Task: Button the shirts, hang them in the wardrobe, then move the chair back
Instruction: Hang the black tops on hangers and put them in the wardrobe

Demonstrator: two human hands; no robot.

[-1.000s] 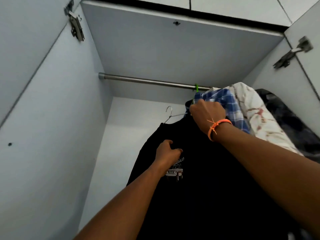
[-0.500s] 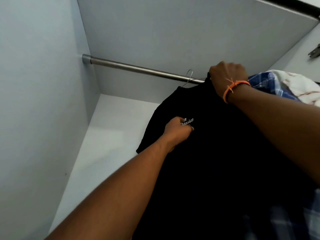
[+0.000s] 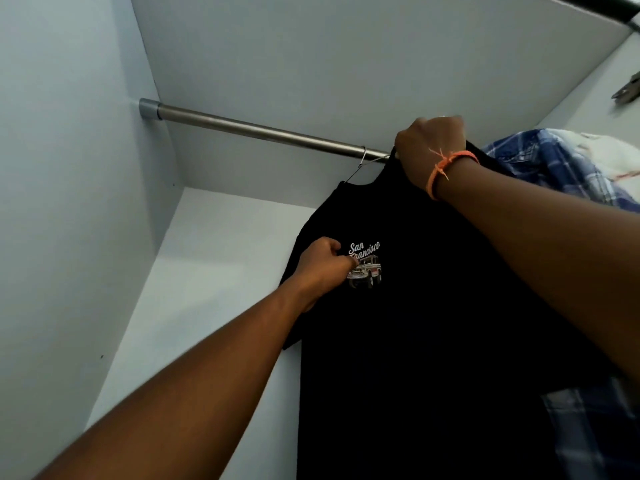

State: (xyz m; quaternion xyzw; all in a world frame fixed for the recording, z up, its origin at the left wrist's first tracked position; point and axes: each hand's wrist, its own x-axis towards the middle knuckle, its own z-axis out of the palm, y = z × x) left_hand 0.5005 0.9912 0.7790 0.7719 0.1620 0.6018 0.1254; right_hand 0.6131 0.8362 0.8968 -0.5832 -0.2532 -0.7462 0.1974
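Hanging step, mid-placement. Nearest: left hand (image 3: 325, 263) pinches the chest fabric of the black short-sleeved shirt with the white "San Francisco" truck print (image 3: 433, 341), fingers curled into the cloth right beside the print, holding the front taut. Further up, right hand (image 3: 429, 150), thin orange wristband (image 3: 446, 168) on it, is fisted around the shirt's collar area at the top; what exactly is inside the fist is hidden, presumably the hanger neck. Thin silver wire hanger (image 3: 363, 164) pokes out left of that fist, its hook looped at the brushed-metal wardrobe rail (image 3: 263, 131); looks seated over the rail but can't confirm from this angle. Blue-and-white plaid shirt (image 3: 540, 161) hangs just right of the black one, a white stained garment (image 3: 609, 157) behind it. Far: pale grey wardrobe wall (image 3: 346, 64). Judgement: shirt is on the rail or nearly there. Next move needs a check that the hook bears the weight, then letting go top hand first, then the fabric pinch. Risk: hanger slipping off if released early.
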